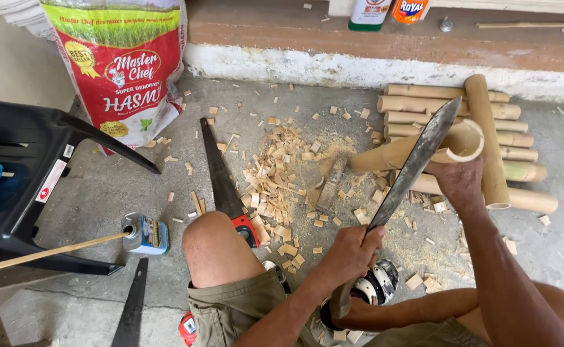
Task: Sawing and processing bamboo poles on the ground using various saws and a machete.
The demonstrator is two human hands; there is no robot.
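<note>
My left hand (352,252) grips the handle of a long dark machete (413,168). Its blade slants up and to the right, and its tip lies across the open end of a bamboo tube (397,153). My right hand (460,183) holds that tube from the near side, just below its open mouth. The tube lies tilted on the concrete floor, its open end raised toward the right. Pale bamboo chips (280,177) cover the floor to the left of the tube. My bare left knee (210,244) is bent beside them.
Several cut bamboo lengths (516,138) are stacked behind the tube by a low step. A hand saw (219,172) lies on the floor, another saw (132,308) at lower left. A black plastic chair (28,167), a printed sack (122,67), a small can (144,234) and a thin stick (50,252) stand left.
</note>
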